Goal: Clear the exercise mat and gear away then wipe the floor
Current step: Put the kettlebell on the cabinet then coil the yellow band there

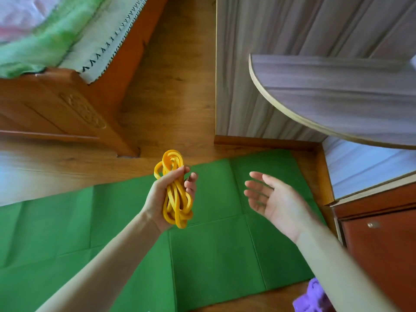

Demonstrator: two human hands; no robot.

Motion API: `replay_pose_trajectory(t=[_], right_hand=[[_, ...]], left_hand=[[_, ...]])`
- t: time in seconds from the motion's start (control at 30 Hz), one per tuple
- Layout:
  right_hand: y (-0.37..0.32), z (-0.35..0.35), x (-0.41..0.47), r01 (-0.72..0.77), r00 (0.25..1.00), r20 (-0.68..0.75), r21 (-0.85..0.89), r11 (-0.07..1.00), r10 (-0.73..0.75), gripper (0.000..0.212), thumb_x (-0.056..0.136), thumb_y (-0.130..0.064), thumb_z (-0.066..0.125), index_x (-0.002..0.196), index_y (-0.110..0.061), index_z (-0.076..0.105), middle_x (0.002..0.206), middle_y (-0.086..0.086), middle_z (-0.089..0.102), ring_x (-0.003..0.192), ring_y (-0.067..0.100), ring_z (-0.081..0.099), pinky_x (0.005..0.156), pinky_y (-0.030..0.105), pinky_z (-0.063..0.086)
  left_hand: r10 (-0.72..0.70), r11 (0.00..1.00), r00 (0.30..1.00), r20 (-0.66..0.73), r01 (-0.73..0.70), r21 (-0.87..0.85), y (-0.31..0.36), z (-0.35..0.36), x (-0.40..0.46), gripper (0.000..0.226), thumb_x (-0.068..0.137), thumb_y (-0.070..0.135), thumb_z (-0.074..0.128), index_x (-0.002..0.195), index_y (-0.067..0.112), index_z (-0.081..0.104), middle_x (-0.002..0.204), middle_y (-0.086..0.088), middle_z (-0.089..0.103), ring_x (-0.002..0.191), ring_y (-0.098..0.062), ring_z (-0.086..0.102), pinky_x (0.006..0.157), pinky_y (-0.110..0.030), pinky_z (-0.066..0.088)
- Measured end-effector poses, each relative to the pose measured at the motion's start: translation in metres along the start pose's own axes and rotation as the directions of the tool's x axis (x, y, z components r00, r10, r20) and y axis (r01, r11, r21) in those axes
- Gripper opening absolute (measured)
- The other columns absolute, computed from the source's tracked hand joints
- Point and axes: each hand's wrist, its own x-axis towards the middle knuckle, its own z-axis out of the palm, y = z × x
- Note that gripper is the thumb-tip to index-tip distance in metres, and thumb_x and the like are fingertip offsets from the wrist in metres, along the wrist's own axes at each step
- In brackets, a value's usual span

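Note:
A green folding exercise mat [213, 255] lies flat on the wooden floor [171, 97] and fills the lower half of the view. Above it my left hand [164, 197] grips a bundled yellow resistance band [174, 190], whose loops stick out above and below my fist. My right hand [273, 201] hovers to the right of the band, palm up, fingers straight and spread, holding nothing. A purple cloth-like thing [310, 296] shows at the bottom right, partly hidden by my right forearm.
A wooden bed [67, 104] with green bedding stands at the upper left. A grey wood-grain cabinet wall [270, 64] and a rounded shelf [337, 93] are at the upper right. A brown cupboard door [382, 244] is by the mat's right edge.

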Motion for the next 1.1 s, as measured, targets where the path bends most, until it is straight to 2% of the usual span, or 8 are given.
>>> replay_pose_trajectory(t=[0.1,0.2,0.3,0.5,0.63,0.7,0.97,1.1], right_hand=[[-0.035,0.058,-0.058,-0.004,1.0,0.024,0.008,1.0,0.004,0.023,0.096,-0.017,0.043,0.101,-0.011,0.064,0.081,0.005,0.069,0.07,0.016,0.065,0.058,0.025,0.055],[-0.065,0.121,-0.121,-0.012,0.997,0.078,0.003,1.0,0.012,0.023,0.096,-0.017,0.043,0.104,-0.01,0.064,0.083,0.007,0.068,0.071,0.018,0.065,0.059,0.026,0.054],[-0.093,0.185,-0.178,0.018,0.992,0.124,0.008,1.0,-0.019,0.022,0.093,-0.016,0.046,0.103,-0.007,0.063,0.082,0.009,0.068,0.07,0.018,0.065,0.06,0.026,0.054],[-0.122,0.272,-0.265,-0.021,0.993,0.118,0.092,0.996,0.01,0.021,0.095,-0.017,0.045,0.097,-0.007,0.065,0.081,0.009,0.067,0.07,0.019,0.065,0.06,0.027,0.055],[-0.129,0.3,-0.305,-0.017,0.993,0.115,0.097,0.995,0.006,0.022,0.096,-0.018,0.043,0.097,-0.007,0.063,0.08,0.008,0.067,0.072,0.019,0.064,0.062,0.028,0.055],[-0.128,0.306,-0.317,-0.027,0.991,0.135,0.053,0.998,0.02,0.022,0.096,-0.019,0.043,0.099,-0.008,0.062,0.081,0.007,0.068,0.074,0.02,0.064,0.064,0.029,0.055],[-0.126,0.316,-0.341,-0.093,0.951,0.28,-0.15,0.984,0.133,0.026,0.097,-0.027,0.042,0.101,-0.009,0.062,0.088,0.01,0.068,0.078,0.022,0.068,0.063,0.031,0.057],[-0.126,0.318,-0.351,-0.144,0.903,0.36,-0.261,0.955,0.235,0.029,0.097,-0.03,0.042,0.105,-0.009,0.06,0.091,0.012,0.069,0.084,0.026,0.068,0.069,0.034,0.058]], left_hand=[[0.032,0.998,0.999,0.029,-0.03,-0.059,0.028,0.051,-0.067,0.047,0.04,0.01,0.091,0.076,0.01,0.061,0.077,-0.006,0.059,0.054,-0.009,0.056,0.044,-0.018,0.049],[0.05,0.993,0.999,-0.002,-0.05,-0.109,0.052,0.101,-0.138,0.046,0.038,0.009,0.092,0.074,0.009,0.063,0.081,-0.009,0.062,0.062,-0.013,0.06,0.043,-0.019,0.05],[0.05,0.988,0.999,0.017,-0.047,-0.144,0.076,0.143,-0.207,0.047,0.037,0.009,0.093,0.073,0.007,0.064,0.08,-0.011,0.061,0.06,-0.015,0.059,0.04,-0.02,0.05],[0.103,0.99,0.995,-0.013,-0.104,-0.09,0.115,0.193,-0.312,0.057,0.031,0.009,0.094,0.077,0.007,0.06,0.078,-0.012,0.061,0.057,-0.016,0.059,0.042,-0.022,0.05],[0.155,0.986,0.986,-0.065,-0.15,0.073,0.142,0.201,-0.365,0.064,0.029,0.016,0.094,0.081,0.008,0.059,0.081,-0.012,0.066,0.062,-0.02,0.064,0.046,-0.023,0.052],[0.195,0.977,0.978,-0.08,-0.187,0.101,0.154,0.199,-0.388,0.065,0.029,0.018,0.094,0.082,0.008,0.059,0.083,-0.012,0.067,0.063,-0.02,0.065,0.047,-0.023,0.053],[0.398,0.917,0.903,-0.16,-0.394,0.054,0.141,0.195,-0.456,0.052,0.025,0.018,0.095,0.068,0.009,0.067,0.078,-0.011,0.069,0.058,-0.018,0.065,0.047,-0.021,0.052],[0.532,0.831,0.817,-0.222,-0.554,-0.046,0.107,0.187,-0.49,0.059,0.031,0.018,0.094,0.079,0.009,0.061,0.081,-0.011,0.068,0.061,-0.019,0.064,0.047,-0.021,0.052]])
